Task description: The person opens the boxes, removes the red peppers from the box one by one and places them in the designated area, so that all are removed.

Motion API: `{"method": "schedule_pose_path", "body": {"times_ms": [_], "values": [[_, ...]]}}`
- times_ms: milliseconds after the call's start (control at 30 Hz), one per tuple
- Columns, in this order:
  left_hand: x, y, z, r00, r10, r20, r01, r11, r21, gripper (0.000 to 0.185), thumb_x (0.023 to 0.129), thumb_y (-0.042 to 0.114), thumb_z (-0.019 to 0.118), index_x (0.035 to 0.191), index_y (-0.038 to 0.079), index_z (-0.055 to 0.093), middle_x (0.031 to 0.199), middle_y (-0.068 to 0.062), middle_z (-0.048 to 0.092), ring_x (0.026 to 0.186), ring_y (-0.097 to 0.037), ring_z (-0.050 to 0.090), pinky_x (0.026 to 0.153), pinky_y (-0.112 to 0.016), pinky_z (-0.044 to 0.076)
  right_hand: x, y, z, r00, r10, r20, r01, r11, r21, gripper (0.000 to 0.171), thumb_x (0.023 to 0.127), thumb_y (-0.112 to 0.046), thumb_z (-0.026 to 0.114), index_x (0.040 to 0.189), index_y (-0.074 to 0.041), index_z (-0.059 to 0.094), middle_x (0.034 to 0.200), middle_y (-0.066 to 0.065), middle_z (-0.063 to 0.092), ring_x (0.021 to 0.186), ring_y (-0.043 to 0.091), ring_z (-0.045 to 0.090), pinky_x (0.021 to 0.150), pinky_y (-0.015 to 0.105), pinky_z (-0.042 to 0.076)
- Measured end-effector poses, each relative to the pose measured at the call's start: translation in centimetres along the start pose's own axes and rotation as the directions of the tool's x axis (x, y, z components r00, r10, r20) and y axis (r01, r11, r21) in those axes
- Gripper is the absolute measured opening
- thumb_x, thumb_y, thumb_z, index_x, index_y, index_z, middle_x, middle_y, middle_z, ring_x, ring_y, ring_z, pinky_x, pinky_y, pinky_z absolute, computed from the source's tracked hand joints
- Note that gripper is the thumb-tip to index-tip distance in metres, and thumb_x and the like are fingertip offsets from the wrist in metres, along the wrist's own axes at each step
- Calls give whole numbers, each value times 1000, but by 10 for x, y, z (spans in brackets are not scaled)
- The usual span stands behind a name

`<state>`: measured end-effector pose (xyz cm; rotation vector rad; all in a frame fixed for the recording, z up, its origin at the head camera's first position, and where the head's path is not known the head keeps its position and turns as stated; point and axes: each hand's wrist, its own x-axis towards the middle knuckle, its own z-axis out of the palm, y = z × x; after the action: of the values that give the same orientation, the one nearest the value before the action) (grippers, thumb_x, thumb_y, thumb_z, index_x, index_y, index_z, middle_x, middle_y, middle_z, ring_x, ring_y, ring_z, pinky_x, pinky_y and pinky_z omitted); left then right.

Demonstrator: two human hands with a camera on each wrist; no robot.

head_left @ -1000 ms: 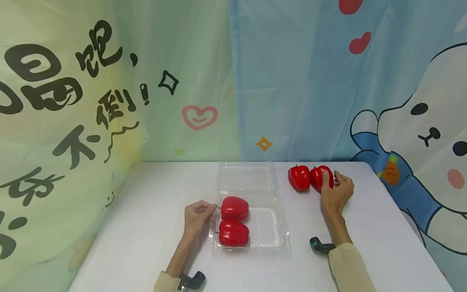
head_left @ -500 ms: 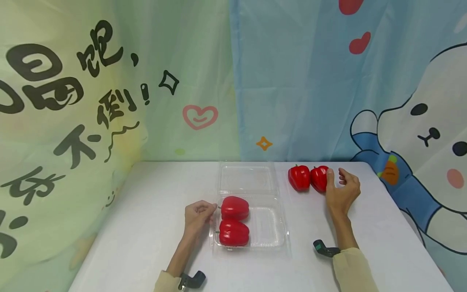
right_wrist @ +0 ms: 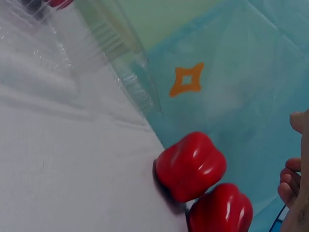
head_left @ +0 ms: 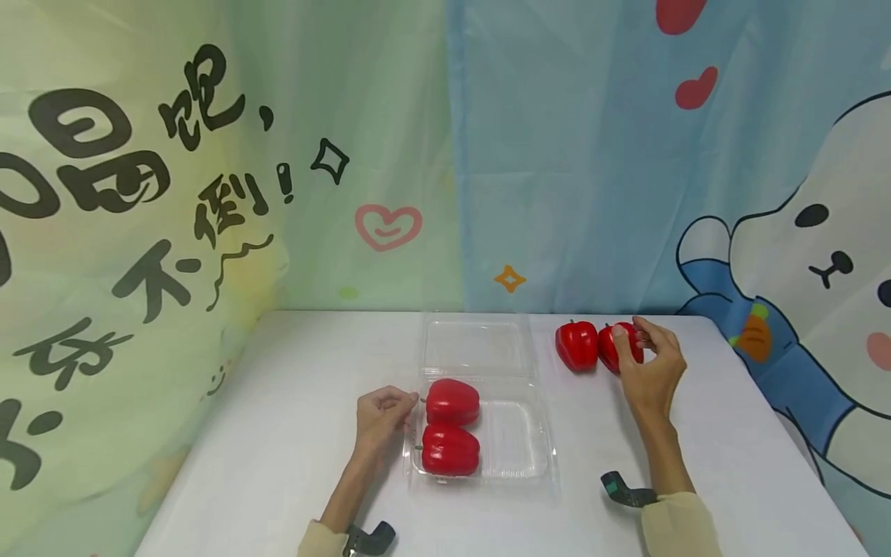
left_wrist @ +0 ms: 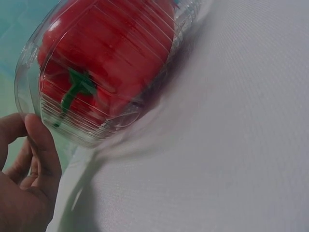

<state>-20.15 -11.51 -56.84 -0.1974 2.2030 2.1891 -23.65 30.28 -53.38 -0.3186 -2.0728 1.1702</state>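
A clear plastic clamshell box (head_left: 518, 441) lies with its lid raised back, two red bell peppers (head_left: 451, 450) on their sides in its left half. My left hand (head_left: 379, 418) pinches the box's left rim; the left wrist view shows thumb and forefinger at the clear edge (left_wrist: 26, 87), beside a pepper with a green stem (left_wrist: 79, 87). Two more bell peppers (head_left: 576, 345) stand side by side at the back right. Over the rightmost pepper (head_left: 608, 356) is my right hand (head_left: 650, 371), thumb and fingers spread; in the right wrist view they appear apart from it.
The lid (head_left: 476, 344) reaches toward the table's back edge, where a printed curtain (head_left: 557, 193) hangs. Dark wrist-worn devices (head_left: 626, 491) sit on both forearms. White table surface (head_left: 278, 433) extends left of the box.
My right hand drew back rightward from the rightmost pepper, then moved back over it with the fingers nearer its top. My left hand keeps its place. The head view has shifted slightly.
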Motion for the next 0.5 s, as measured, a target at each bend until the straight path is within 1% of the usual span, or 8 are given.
{"method": "schedule_pose_path", "body": {"times_ms": [67,133,200,267,400,500], "values": [[-1,1,0,1000,2,0,-2,1000,9,20,97,11,80,94,-8,74,67,-3,69,57,-8,62,58,-18,55,-1,-4,-1,999,-26,34,25,1000,4,48,102,-28,78,144,-8,69,140,15,68,113,6,56,98,10,45],[-2,1,0,1000,5,1,-5,1000,16,20,98,12,80,94,-7,74,67,-3,70,57,-8,63,57,-18,55,-3,-8,-1,996,-57,62,56,998,16,47,100,-24,80,145,-10,70,141,13,68,115,9,57,99,10,47],[-2,2,0,1000,5,0,-5,1000,19,19,98,11,79,93,-7,74,67,-3,69,57,-8,63,57,-18,55,-5,-10,-1,992,-93,82,91,995,30,48,98,-20,82,144,-11,70,142,13,68,115,6,57,98,9,48],[-2,2,1,1000,3,-3,-3,1000,19,19,98,11,79,93,-6,74,67,-3,69,57,-8,62,58,-18,55,-8,-13,-1,987,-123,105,119,992,46,49,97,-17,83,144,-12,71,142,13,69,116,8,59,99,8,48],[-1,1,1,1000,2,-7,-2,1000,9,18,98,11,80,93,-6,74,67,-2,68,57,-8,62,58,-18,54,-14,-20,-1,969,-161,190,151,986,64,54,92,-12,86,144,-11,71,141,14,69,115,15,61,99,8,50],[-1,1,2,1000,2,-8,-2,1000,9,19,98,11,80,94,-7,74,67,-3,68,58,-8,62,58,-18,54,-19,-25,-1,947,-179,266,164,983,79,59,88,-9,89,144,-9,70,138,15,70,113,16,61,95,6,49]]}}
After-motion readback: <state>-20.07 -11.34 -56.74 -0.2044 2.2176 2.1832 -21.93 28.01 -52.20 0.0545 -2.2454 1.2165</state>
